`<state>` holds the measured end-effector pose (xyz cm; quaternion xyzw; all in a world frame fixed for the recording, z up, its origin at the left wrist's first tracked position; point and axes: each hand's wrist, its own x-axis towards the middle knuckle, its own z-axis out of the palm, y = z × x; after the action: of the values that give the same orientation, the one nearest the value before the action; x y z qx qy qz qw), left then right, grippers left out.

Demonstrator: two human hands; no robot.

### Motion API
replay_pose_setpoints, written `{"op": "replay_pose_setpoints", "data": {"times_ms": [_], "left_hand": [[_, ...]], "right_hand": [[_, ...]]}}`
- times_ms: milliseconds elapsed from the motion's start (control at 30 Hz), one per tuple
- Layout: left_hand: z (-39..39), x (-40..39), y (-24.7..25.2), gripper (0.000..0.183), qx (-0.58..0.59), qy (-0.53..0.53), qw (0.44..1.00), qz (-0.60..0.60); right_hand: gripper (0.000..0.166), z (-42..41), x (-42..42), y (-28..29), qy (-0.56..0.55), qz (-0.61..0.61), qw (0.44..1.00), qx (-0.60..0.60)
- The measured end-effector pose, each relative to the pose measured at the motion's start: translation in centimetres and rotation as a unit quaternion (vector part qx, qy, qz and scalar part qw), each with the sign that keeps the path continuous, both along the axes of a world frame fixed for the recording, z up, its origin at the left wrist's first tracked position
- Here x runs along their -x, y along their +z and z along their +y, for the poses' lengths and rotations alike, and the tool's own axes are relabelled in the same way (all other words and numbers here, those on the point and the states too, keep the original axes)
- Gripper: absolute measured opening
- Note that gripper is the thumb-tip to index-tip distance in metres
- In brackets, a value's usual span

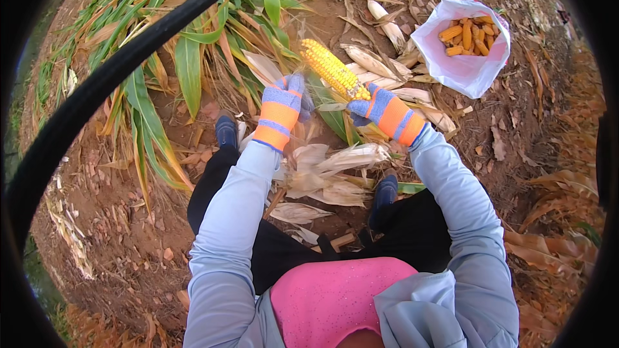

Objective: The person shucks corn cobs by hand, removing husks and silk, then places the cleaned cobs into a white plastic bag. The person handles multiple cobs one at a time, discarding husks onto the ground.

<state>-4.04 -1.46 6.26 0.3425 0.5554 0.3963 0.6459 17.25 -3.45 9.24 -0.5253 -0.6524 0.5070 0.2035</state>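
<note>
My right hand (pixel 386 112), in an orange and blue-grey knit glove, grips the lower end of a husked yellow ear of corn (pixel 332 68). The ear slants up and to the left, with some damaged, pale kernels near my fingers. Beside it on the left is my left hand (pixel 284 106), in a matching glove, with its fingers curled. Fine corn silk blurs around that hand; whether it pinches any of it I cannot tell. Dry corn husks (pixel 329 169) lie on the ground between my feet, partly blurred.
A white bag (pixel 464 72) with several husked ears (pixel 466 34) stands open at the upper right. Corn stalks with green leaves (pixel 187 75) are heaped at the upper left. Loose husks (pixel 375 63) lie on the soil near the bag. A dark, blurred strap or cable crosses the left side.
</note>
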Motion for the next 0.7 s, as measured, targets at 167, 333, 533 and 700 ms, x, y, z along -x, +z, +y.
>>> {"op": "replay_pose_setpoints", "data": {"times_ms": [167,333,533,700], "left_hand": [[1.2,2.6,-2.8,0.027,0.063,0.109,0.978,-0.168],[-0.1,-1.2,-2.5,0.039,0.158,-0.074,0.954,-0.242],[-0.6,-2.1,-2.2,0.044,0.050,-0.051,0.933,-0.351],[0.0,-1.5,-3.0,0.049,0.019,-0.003,0.919,-0.393]], "right_hand": [[0.042,0.9,-1.2,1.6,-0.075,-0.254,0.958,-0.114],[0.039,0.8,-1.5,0.5,-0.102,-0.261,0.912,-0.301],[0.028,-0.2,1.1,0.7,-0.084,-0.293,0.904,-0.300],[0.036,-1.1,2.2,0.7,-0.094,-0.214,0.925,-0.298]]}}
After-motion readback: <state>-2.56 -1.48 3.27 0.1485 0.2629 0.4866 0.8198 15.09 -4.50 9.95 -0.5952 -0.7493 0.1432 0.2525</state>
